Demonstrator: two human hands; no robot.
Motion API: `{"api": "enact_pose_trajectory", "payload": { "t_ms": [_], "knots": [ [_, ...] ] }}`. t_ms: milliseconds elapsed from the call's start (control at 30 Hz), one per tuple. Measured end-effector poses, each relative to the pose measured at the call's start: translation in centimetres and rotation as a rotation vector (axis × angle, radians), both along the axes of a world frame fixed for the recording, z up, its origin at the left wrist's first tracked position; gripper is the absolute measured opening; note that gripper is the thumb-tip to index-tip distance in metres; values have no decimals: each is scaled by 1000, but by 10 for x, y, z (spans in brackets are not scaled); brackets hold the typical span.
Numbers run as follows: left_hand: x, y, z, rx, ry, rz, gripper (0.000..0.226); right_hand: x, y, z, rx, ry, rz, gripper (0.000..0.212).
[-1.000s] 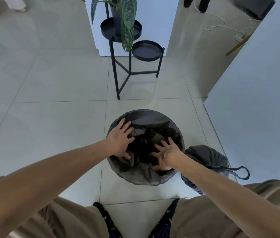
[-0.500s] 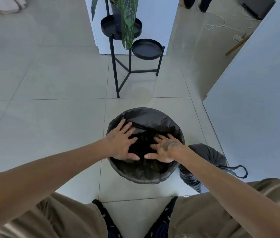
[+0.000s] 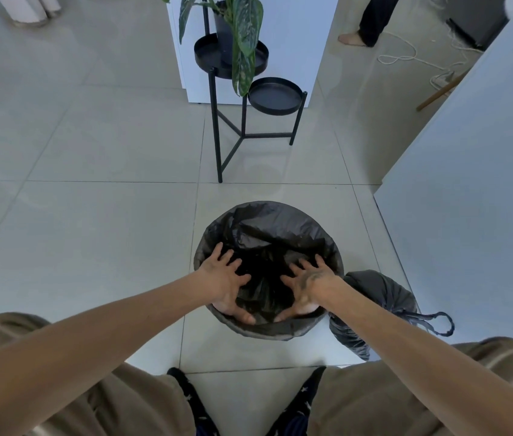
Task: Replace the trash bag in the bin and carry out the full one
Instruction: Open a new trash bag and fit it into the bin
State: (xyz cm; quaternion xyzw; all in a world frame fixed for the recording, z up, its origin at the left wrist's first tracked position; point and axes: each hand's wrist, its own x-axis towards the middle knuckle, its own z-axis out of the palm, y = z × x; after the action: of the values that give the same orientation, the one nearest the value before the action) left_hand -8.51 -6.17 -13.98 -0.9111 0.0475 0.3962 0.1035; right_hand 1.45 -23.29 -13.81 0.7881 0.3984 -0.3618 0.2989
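A round bin [image 3: 267,329] stands on the tiled floor in front of me, lined with a fresh dark grey trash bag [image 3: 277,228] whose edge is folded over the rim. My left hand [image 3: 225,280] and my right hand [image 3: 310,283] are both inside the bin's mouth, fingers spread, palms pressing the bag's plastic against the near inner wall. Neither hand grips anything. The full trash bag [image 3: 374,297], tied with its drawstring loop lying to the right, sits on the floor touching the bin's right side.
A black metal plant stand [image 3: 242,127] with a leafy potted plant stands just beyond the bin. A white wall panel [image 3: 469,190] rises on the right. Another person's legs [image 3: 371,20] and a loose white cord [image 3: 406,56] are at the far right back.
Both hands have slid toward me and lower inside the bin, spreading the liner against the near wall. My view has tilted up slightly, showing more of the room.
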Motion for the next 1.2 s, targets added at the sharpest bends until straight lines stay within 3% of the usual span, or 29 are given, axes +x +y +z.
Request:
{"api": "enact_pose_trajectory", "payload": {
  "t_ms": [100,200,300,467,600,700,800,867,967,1067,1200],
  "knots": [
    [2,5,12,-135,-131,-30,109,7,8,17,247,41,20,92],
    [10,15,22,-145,-317,-128,103,18,13,20,449,-147,254,81],
    [23,25,19,56,-356,-232,109,31,13,9,315,-352,463,104],
    [27,37,5,343,-215,-325,120,55,4,-3,101,-482,560,125],
    [28,32,6,335,-224,-319,120,55,3,-10,119,-475,544,126],
    [30,32,16,158,-326,-283,103,52,1,0,286,-419,510,115],
    [24,39,28,-82,-527,-185,77,50,-6,18,500,-319,374,91],
    [14,41,32,-139,-651,-113,62,47,-13,24,606,-331,297,78],
    [-1,40,30,-147,-822,61,44,39,-26,24,719,-396,123,77],
    [-12,41,27,-150,-901,394,47,37,-36,21,734,-450,-168,85],
    [-20,45,9,-175,-798,735,58,37,-42,10,648,-302,-487,83]
  ]
}}
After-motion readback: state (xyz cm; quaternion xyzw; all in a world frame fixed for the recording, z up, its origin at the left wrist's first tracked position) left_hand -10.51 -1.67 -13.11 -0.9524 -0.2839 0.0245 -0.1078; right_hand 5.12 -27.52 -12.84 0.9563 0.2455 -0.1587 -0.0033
